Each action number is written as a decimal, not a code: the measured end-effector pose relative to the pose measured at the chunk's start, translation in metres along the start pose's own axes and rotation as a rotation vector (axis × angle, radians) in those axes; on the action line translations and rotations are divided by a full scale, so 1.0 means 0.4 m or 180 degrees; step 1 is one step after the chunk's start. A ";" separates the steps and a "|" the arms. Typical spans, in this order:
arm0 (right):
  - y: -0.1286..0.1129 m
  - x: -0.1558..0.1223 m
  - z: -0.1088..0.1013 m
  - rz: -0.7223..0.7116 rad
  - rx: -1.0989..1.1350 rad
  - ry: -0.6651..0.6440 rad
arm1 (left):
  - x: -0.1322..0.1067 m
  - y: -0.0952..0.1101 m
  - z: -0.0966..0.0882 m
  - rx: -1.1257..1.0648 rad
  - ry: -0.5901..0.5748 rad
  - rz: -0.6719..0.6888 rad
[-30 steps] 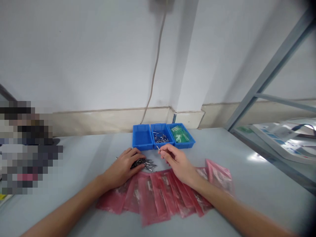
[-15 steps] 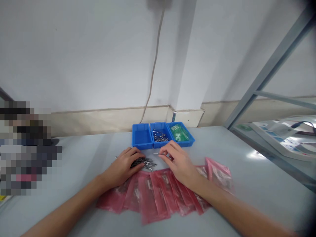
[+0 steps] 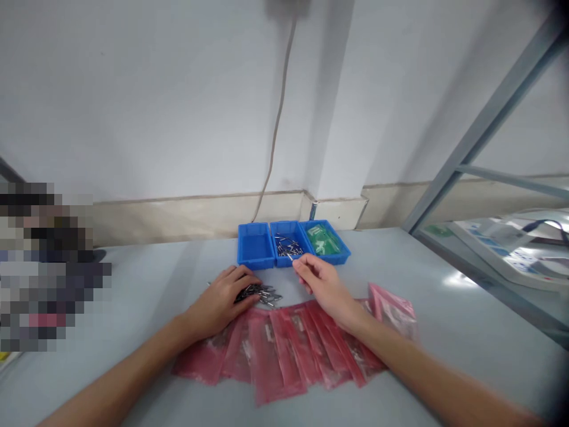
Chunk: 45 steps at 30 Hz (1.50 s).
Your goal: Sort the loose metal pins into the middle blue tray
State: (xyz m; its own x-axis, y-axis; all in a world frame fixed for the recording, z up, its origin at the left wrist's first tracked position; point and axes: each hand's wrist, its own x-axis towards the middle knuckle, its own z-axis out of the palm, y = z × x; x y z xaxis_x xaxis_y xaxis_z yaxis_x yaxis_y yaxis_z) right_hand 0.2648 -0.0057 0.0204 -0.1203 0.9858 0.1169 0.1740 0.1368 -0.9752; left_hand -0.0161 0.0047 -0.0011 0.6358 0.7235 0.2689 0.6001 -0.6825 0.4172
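My right hand [image 3: 319, 279] pinches a small thin metal pin [image 3: 290, 257] between thumb and forefinger, its tip over the near edge of the middle blue bin [image 3: 288, 261]. That bin holds a heap of loose metal pins [image 3: 288, 246]. My left hand [image 3: 226, 296] lies on the table, thumb and fingers apart around a pile of dark metal pins [image 3: 263, 293]; part of the pile is under the palm. In front of both hands, a fanned row of pink zip bags [image 3: 278, 356] has small parts inside, too blurred to name. My right wrist hangs over some of the bags.
The left blue bin [image 3: 256, 263] has nothing in it. Green and clear packets [image 3: 325, 239] fill the right blue bin [image 3: 335, 258]. A grey metal frame [image 3: 480, 118] rises at right, with white equipment [image 3: 507, 249] behind it. A blurred-out person [image 3: 48, 267] is at left.
My right hand has turned and moved slightly up and right, so the pin now points up toward the middle bin instead of left over the table. My left hand has stayed put.
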 end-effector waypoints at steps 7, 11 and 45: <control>0.013 0.014 0.001 -0.0096 0.0178 -0.0065 | -0.001 -0.001 0.001 -0.0019 0.0015 -0.0005; 0.016 -0.011 0.003 -0.0563 -0.1083 -0.0489 | 0.001 0.002 0.001 0.0007 -0.0007 -0.0018; 0.010 -0.020 0.008 -0.0812 -0.1309 -0.0632 | 0.001 0.004 0.001 -0.0028 0.0039 -0.0002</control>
State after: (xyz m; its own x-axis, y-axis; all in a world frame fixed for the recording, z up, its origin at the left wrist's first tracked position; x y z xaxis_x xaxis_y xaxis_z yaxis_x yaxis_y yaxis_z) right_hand 0.2634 -0.0134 0.0151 -0.3851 0.8842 0.2643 0.4796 0.4364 -0.7613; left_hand -0.0148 0.0037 -0.0008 0.6294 0.7251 0.2793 0.5962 -0.6812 0.4250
